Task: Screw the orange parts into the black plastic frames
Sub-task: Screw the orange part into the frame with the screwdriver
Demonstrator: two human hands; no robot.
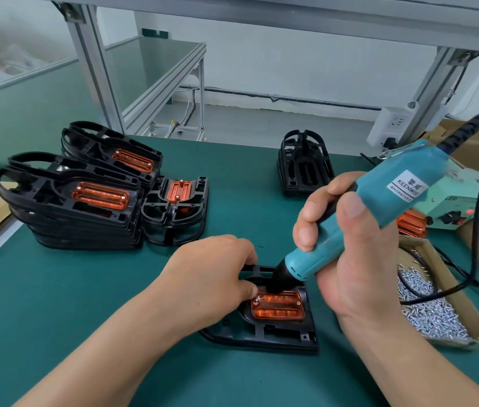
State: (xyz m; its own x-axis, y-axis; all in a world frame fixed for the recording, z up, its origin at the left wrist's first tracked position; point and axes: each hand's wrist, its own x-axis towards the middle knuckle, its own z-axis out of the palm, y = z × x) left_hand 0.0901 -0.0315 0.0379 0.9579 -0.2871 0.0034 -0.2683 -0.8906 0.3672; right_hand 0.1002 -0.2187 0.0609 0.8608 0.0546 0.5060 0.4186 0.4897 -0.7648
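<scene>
While my right hand (358,259) grips the screwdriver (394,189) and left hand (209,274) holds this frame (276,336), upper-left stacks (85,207) look done, empties (306,168) remain.

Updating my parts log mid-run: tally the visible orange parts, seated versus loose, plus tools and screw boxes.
Orange parts seated in black frames: 4
Loose orange part, partly hidden: 1
Electric screwdriver: 1
Cardboard box of screws: 1
Total: 7

Frame stacks (79,201) left; screw box (467,314) right, loose parts (411,224) seemingly behind.
</scene>
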